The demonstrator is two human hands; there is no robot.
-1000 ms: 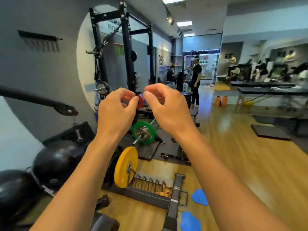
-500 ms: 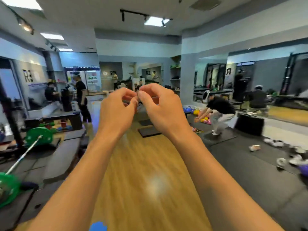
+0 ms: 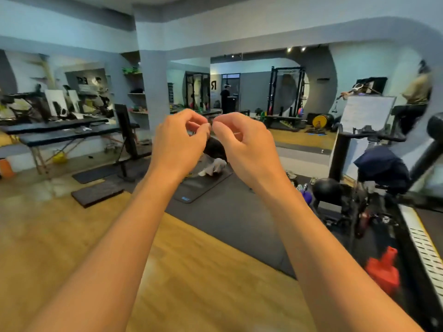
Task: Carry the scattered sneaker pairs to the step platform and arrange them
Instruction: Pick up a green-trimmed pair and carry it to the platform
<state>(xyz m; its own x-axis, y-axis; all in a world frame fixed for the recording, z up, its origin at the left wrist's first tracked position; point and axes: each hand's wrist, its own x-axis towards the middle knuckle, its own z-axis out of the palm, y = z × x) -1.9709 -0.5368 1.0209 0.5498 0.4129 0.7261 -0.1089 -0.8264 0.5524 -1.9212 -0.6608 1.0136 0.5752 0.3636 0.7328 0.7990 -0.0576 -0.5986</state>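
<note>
View is swinging right since a second ago: squat rack gone, dark rubber floor mat [image 3: 230,219] now ahead. Left hand [image 3: 178,142] and right hand [image 3: 242,142] are staying raised, fingers curled narrow, fingertips nearly touching, carrying nothing visible. Sneakers and step platform aren't showing; still searching, I'd judge. No containers readable.

A few pale sneakers [image 3: 290,174] lie on the dark floor mat [image 3: 227,219] right of centre. They are small and blurred, so pairing and pose cannot be told.
</note>
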